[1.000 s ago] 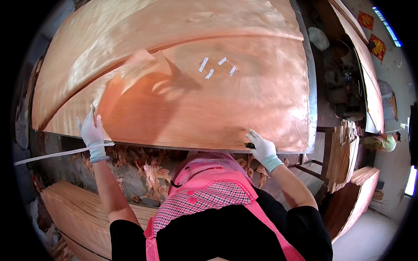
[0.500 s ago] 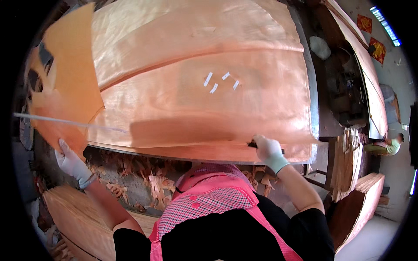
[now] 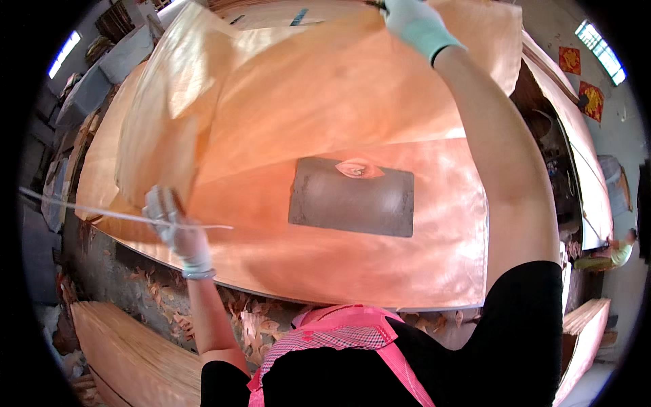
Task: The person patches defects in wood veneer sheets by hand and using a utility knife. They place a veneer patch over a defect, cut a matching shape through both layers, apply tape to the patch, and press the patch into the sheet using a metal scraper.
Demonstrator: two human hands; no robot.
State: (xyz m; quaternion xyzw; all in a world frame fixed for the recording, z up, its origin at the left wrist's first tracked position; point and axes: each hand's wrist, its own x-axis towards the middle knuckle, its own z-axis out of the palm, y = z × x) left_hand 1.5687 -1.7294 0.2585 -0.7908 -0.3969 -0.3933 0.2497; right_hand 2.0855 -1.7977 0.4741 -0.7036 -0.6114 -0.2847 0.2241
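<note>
A large thin orange-tan wood veneer sheet (image 3: 298,95) is raised and curved over the worktable. My left hand (image 3: 180,234), gloved and blurred, is closed on its near left part. At the far side my right hand (image 3: 413,27), also gloved, is closed on a dark-handled tool (image 3: 375,5), mostly cut off by the top edge. Under the raised sheet lies another veneer sheet (image 3: 434,271). On that rests a dark grey rectangular plate (image 3: 352,207), with an oval veneer piece (image 3: 359,168) at its far edge. A thin white rod (image 3: 102,211) crosses in front of my left hand.
A stack of veneer (image 3: 129,339) stands at the lower left, another (image 3: 586,346) at the lower right. Veneer scraps (image 3: 254,329) litter the floor along the table's near side. A person in light green (image 3: 610,254) is at the far right beside a long veneer stack (image 3: 576,142).
My right hand has gone from the table's near edge to its far side. The veneer is lifted away, uncovering the grey plate; the white slips are out of sight. My left hand has moved right and up.
</note>
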